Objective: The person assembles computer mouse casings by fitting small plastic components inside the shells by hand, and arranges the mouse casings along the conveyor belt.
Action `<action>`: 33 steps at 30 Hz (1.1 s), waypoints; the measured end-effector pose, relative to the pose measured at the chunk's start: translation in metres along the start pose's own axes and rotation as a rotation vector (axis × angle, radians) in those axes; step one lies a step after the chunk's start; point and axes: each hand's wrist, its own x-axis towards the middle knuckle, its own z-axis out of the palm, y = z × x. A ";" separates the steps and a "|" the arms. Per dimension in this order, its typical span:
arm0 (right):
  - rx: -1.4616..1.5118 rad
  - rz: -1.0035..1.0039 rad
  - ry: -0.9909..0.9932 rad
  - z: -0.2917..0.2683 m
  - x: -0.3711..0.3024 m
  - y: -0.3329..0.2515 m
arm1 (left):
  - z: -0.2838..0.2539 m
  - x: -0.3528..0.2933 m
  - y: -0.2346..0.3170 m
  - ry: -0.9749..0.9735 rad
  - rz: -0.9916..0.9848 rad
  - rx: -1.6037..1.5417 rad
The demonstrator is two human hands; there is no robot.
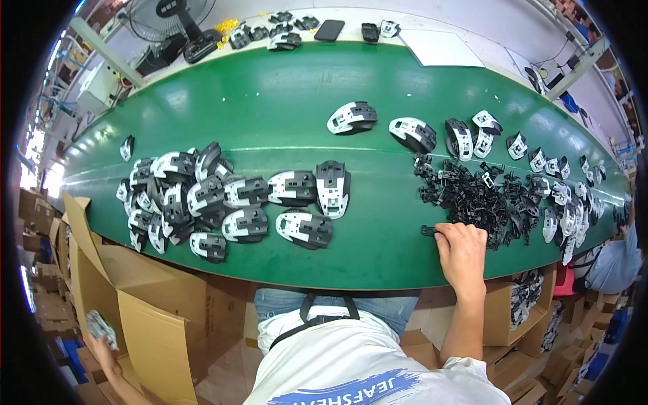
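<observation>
On the green table, my right hand [462,251] is closed in a pinch on a small black plastic part [429,231]. It rests at the near left edge of a pile of similar black plastic parts [476,199]. Far to the left and low, off the table, my left hand [105,352] is closed on a grey-and-white mouse shell [100,328], beside an open cardboard box [158,337]. Blur hides the shell's details. A heap of white-and-black mouse shells [174,202] lies on the table's left half, with several set out toward the middle.
More mouse shells [413,135] stand behind the black pile and along the table's right end. On the far ledge are a fan [182,27], a black phone [330,30] and a white sheet [442,48]. Boxes of parts [523,304] stand below the table at right, near another person [613,260].
</observation>
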 end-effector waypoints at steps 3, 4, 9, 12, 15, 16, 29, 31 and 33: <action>0.081 -0.008 0.037 0.011 0.009 0.000 | -0.002 0.017 -0.027 -0.384 -0.064 -0.204; 0.140 -0.014 0.019 0.019 0.010 0.005 | -0.028 0.021 -0.044 -0.386 -0.029 -0.193; 0.182 -0.037 0.007 0.022 0.010 0.001 | 0.026 0.049 -0.028 -0.147 0.300 0.599; 0.217 -0.059 -0.007 0.022 0.017 -0.003 | 0.054 0.086 0.066 -0.007 0.602 0.356; 0.228 -0.038 -0.018 0.025 0.009 0.002 | 0.202 -0.034 0.242 -0.175 0.782 -0.170; 0.243 -0.082 0.024 0.024 0.012 0.000 | 0.232 -0.080 0.286 -0.270 0.922 -0.178; 0.378 -0.146 0.084 0.064 -0.017 -0.043 | 0.663 -0.314 0.393 -0.769 1.645 0.434; 0.373 -0.090 0.123 0.066 -0.027 -0.038 | 0.668 -0.332 0.389 -0.783 1.612 0.404; 0.391 -0.070 0.146 0.065 -0.030 -0.037 | 0.663 -0.325 0.381 -0.769 1.582 0.348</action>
